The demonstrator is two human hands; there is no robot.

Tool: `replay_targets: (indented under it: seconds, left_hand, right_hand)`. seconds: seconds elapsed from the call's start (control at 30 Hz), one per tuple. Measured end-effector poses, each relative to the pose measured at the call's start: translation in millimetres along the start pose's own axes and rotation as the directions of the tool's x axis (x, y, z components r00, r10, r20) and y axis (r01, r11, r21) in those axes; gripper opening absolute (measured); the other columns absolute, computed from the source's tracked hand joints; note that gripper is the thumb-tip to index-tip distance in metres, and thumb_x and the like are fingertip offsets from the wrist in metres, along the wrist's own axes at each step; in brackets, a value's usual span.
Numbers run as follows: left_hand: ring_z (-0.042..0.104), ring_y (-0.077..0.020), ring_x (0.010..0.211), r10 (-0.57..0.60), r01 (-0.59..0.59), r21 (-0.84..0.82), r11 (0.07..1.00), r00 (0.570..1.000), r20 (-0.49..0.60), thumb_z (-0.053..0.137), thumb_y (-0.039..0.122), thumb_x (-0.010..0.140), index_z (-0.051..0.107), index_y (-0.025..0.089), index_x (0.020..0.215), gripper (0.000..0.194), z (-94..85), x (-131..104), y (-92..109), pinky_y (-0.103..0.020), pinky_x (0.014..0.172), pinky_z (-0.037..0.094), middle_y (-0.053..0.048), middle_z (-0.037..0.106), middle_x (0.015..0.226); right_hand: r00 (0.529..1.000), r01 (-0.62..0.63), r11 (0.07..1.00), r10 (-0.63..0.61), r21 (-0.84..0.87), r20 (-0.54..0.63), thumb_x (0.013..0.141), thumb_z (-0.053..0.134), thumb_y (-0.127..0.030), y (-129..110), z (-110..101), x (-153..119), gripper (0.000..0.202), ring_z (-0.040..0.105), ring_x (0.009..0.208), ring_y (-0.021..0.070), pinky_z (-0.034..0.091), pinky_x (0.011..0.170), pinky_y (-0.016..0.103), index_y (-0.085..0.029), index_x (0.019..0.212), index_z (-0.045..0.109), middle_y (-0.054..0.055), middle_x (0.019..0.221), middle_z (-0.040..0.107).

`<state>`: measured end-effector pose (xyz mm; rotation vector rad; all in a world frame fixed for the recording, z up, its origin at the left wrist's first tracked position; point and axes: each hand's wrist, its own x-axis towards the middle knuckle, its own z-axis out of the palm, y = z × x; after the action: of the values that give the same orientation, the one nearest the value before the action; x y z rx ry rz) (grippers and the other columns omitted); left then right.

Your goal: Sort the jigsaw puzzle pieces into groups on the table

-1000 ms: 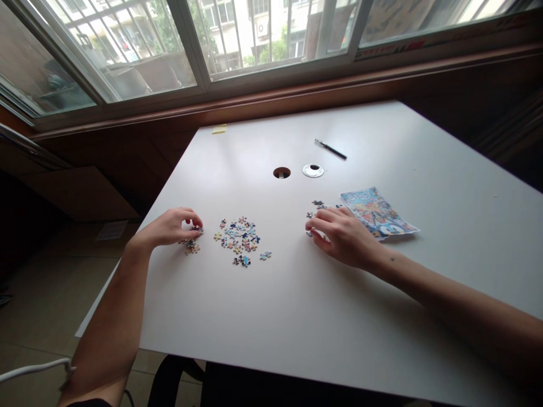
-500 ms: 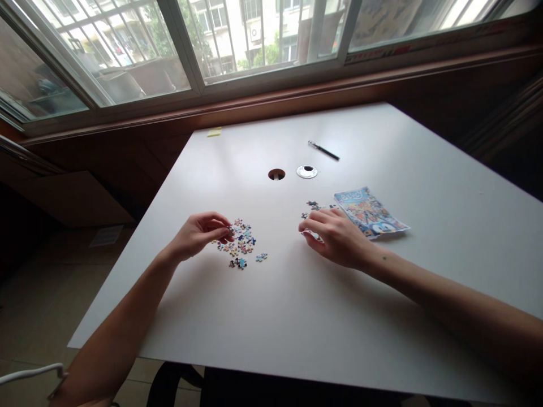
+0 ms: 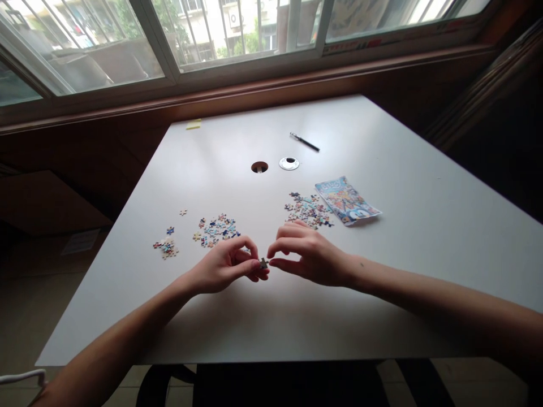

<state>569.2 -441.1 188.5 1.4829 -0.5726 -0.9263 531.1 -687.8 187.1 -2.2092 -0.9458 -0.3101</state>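
My left hand pinches a small jigsaw puzzle piece between thumb and fingers, above the near middle of the white table. Close against the piece's right side is my right hand, its thumb and index fingertip a little apart; whether they touch the piece I cannot tell. Beyond my left hand lies a spread of loose puzzle pieces, partly hidden by the fingers. Another heap of pieces is just past my right hand. A smaller cluster of pieces lies at the left.
A colourful printed picture sheet lies beside the right heap. Farther back are a black pen, a round cable hole and its silvery cover. Yellow tape marks the far left corner, below the window.
My left hand has moved right, away from the left pieces, with a piece in its fingers. The right hand has come nearer to me and left, off the right heap. The camera view has shifted.
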Motion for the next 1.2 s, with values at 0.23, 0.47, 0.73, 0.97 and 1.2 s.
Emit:
replay_targets:
  seconds: [0.23,0.47,0.73,0.97,1.2]
  left_hand:
    - [0.076,-0.0234,0.091,0.012,-0.013,0.031,0.999,0.999,0.046,0.064,0.037,0.096,0.057,0.018,0.098,0.021,1.8,1,-2,-0.035,0.078,0.061,-0.014,0.078,0.095]
    - [0.075,-0.0195,0.076,0.098,-0.077,0.206,0.975,0.991,-0.091,0.064,0.039,0.095,0.055,0.018,0.095,0.023,-11.9,2,-8,-0.030,0.067,0.060,-0.010,0.076,0.085]
    - [0.060,-0.0101,0.049,0.355,-0.183,0.514,0.838,0.898,-0.259,0.062,0.033,0.095,0.057,0.018,0.085,0.019,-31.4,2,-13,-0.022,0.047,0.050,-0.001,0.064,0.065]
    - [0.061,-0.0105,0.050,0.478,-0.246,0.614,0.750,0.843,-0.246,0.064,0.029,0.093,0.060,0.018,0.085,0.014,-34.9,0,-14,-0.022,0.047,0.051,0.000,0.063,0.064]
    - [0.060,-0.0116,0.050,0.505,-0.192,0.649,0.737,0.794,-0.339,0.067,0.034,0.089,0.062,0.018,0.080,0.019,-48.6,-3,-9,-0.024,0.049,0.051,-0.001,0.064,0.062]
  right_hand:
    - [0.999,0.036,0.998,-0.036,-0.056,0.013,0.093,0.063,-0.023,-5,8,-4,0.008,0.053,0.070,0.0129,0.036,0.076,0.031,-0.022,0.088,0.069,0.000,0.077,0.063]
    - [0.998,-0.056,0.997,0.054,-0.058,-0.037,0.088,0.062,-0.019,27,-19,5,0.009,0.055,0.072,0.0130,0.041,0.076,0.028,-0.019,0.084,0.070,0.001,0.076,0.061]
    - [0.846,-0.379,0.917,0.398,-0.125,0.355,0.082,0.065,-0.031,73,-90,2,0.013,0.054,0.069,0.0127,0.037,0.062,0.025,-0.020,0.082,0.073,0.000,0.076,0.064]
    - [0.745,-0.305,0.899,0.430,-0.313,0.509,0.075,0.067,-0.021,69,-85,2,0.011,0.054,0.060,0.0115,0.032,0.058,0.025,-0.025,0.079,0.076,-0.003,0.069,0.064]
    - [0.771,-0.223,0.897,0.403,-0.383,0.494,0.076,0.064,-0.016,61,-85,3,0.016,0.056,0.061,0.0120,0.029,0.058,0.025,-0.026,0.078,0.076,-0.003,0.070,0.067]
